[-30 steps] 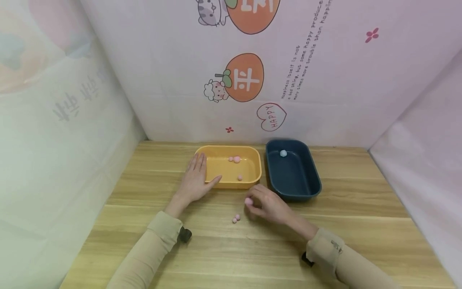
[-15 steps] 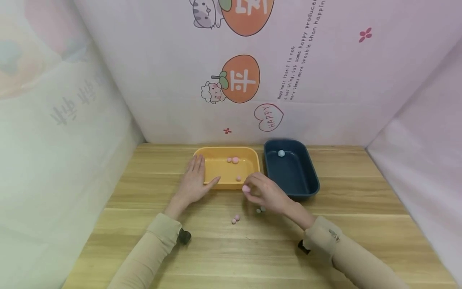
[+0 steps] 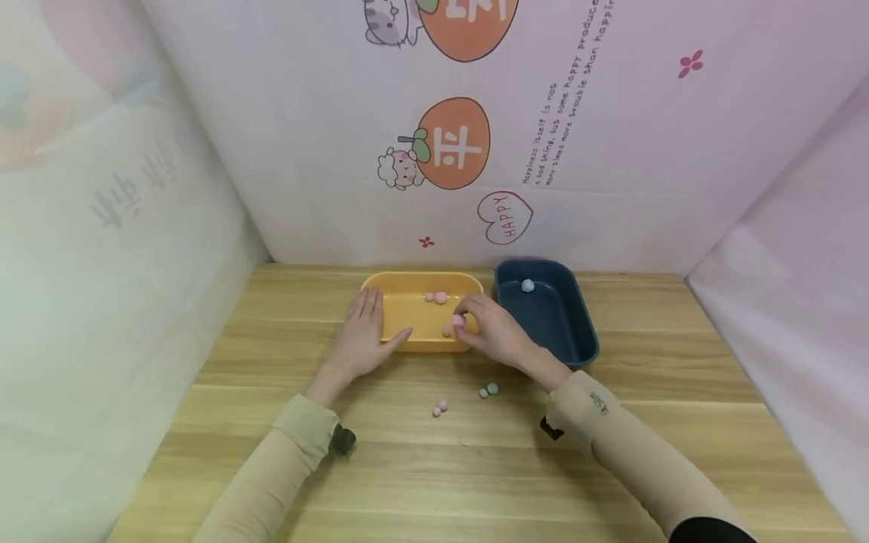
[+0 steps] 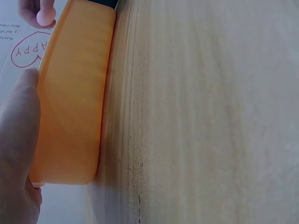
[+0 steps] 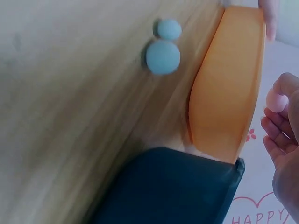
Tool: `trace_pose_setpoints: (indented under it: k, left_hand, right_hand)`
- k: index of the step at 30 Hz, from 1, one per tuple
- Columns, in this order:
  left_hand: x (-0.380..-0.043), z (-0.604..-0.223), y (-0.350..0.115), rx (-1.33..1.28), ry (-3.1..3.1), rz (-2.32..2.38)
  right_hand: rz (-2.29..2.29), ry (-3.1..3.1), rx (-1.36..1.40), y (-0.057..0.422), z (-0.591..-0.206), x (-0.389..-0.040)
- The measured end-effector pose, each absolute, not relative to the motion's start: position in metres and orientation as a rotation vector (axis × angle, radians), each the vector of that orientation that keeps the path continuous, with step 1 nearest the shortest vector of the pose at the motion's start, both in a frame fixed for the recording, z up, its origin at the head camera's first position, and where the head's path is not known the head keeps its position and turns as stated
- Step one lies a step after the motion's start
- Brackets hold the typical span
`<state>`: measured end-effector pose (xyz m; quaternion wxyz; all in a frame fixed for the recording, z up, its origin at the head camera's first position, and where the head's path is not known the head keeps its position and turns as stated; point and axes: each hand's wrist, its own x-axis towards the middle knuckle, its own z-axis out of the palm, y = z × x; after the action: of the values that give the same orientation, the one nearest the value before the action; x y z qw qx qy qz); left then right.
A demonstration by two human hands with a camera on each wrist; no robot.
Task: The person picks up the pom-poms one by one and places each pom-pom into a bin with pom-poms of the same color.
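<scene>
My left hand [image 3: 360, 339] lies with straight fingers along the left end of the yellow tray [image 3: 414, 345], its thumb spread toward the front rim. Over the tray's right part, my right hand [image 3: 498, 332] pinches a pink ball [image 3: 459, 320] between thumb and fingertips; the right wrist view shows this pink ball [image 5: 276, 100] above rim height. Several smaller pink balls lie inside the tray, one pair [image 3: 435, 298] near the back and another ball [image 3: 446, 331] just below the held one.
A dark blue tray [image 3: 587, 320] with one light blue ball [image 3: 527, 286] stands right of the yellow tray. Two pink balls [image 3: 440, 408] and two light blue balls [image 3: 489, 391] lie on the wooden table [image 3: 407, 483] in front. A printed cloth [image 3: 611, 211] rises behind.
My right hand has carried the pink ball up from the table and forward over the yellow tray, uncovering the two light blue balls. My left hand stays on the tray's left end.
</scene>
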<state>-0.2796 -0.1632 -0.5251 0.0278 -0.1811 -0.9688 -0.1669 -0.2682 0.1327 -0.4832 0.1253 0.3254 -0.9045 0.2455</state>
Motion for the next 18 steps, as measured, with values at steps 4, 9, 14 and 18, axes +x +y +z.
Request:
trace_pose_setpoints:
  k: [4,9,14,18]
  left_hand:
    - [-0.28,-0.527,-0.163,-0.569,-2.977,-0.503]
    - [-0.282,-0.525,-0.163,-0.574,-2.98,-0.491]
    - [-0.282,-0.523,-0.163,-0.574,-2.973,-0.496]
    - [-0.28,-0.523,-0.164,-0.575,-2.989,-0.476]
  right_hand:
    - [0.697,-2.7,0.881,0.133,-0.481,-0.28]
    - [0.684,-2.768,0.803,0.133,-0.476,-0.292]
    - [0.676,-2.793,0.785,0.13,-0.476,-0.301]
    - [0.684,-2.811,0.773,0.128,-0.48,-0.305]
